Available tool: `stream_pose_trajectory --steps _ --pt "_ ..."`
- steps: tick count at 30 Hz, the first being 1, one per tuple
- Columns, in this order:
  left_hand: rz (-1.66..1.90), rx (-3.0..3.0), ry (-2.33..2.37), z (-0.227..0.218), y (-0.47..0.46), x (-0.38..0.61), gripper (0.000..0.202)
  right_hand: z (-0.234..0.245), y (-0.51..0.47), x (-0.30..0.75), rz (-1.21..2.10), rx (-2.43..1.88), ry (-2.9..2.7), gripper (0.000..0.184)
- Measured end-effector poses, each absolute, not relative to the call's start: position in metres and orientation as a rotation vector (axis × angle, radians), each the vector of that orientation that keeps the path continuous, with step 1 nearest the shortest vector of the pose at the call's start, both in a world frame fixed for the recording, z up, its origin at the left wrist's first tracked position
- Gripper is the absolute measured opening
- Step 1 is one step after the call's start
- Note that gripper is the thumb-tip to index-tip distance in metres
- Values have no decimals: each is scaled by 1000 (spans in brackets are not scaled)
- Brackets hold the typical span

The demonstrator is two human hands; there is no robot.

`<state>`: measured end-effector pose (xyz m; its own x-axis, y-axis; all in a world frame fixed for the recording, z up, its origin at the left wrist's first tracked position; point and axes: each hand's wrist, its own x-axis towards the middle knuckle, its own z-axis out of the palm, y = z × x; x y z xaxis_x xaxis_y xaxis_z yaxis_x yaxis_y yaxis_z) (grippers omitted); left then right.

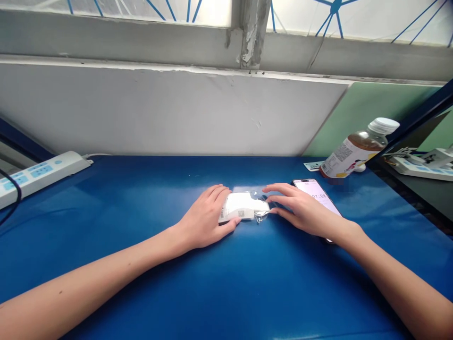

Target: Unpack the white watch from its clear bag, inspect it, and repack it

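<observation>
A small flat packet (pixel 238 205) in clear plastic lies on the blue table, with a white face and a printed square code at its lower edge. My left hand (pixel 208 217) grips the packet's left end, its fingers over the top and its thumb along the near edge. At the other end, the clear plastic is crinkled and shiny. There my right hand (pixel 300 208) has its fingertips on the plastic edge, the fingers slightly spread. What lies inside the packet is hard to make out.
Partly under my right hand lies a phone (pixel 320 196) showing a timer. A capped drink bottle (pixel 354 151) stands behind it, beside a small card (pixel 313 166). Power strips sit at the left (pixel 42 174) and right (pixel 424 167). A wall (pixel 159 108) closes the table's back.
</observation>
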<state>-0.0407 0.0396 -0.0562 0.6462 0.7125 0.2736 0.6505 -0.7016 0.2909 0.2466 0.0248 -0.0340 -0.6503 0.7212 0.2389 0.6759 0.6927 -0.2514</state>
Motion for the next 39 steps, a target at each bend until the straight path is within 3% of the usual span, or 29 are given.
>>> stream_pose_trajectory --steps 12,21,27,31,39 --pt "577 2726 982 -55 40 -41 57 -48 13 229 330 -1139 -2508 38" --pt "525 2743 1024 -55 40 -40 58 -35 19 238 230 -1155 -2619 29" --pt "520 2732 1038 -54 41 -41 59 -35 18 240 245 -1212 -2621 38" --pt "502 2734 1047 -54 41 -40 62 -35 14 234 310 -1239 -2631 32" --pt "453 2671 1101 -51 40 -41 61 -35 16 237 140 -1209 -2656 30"
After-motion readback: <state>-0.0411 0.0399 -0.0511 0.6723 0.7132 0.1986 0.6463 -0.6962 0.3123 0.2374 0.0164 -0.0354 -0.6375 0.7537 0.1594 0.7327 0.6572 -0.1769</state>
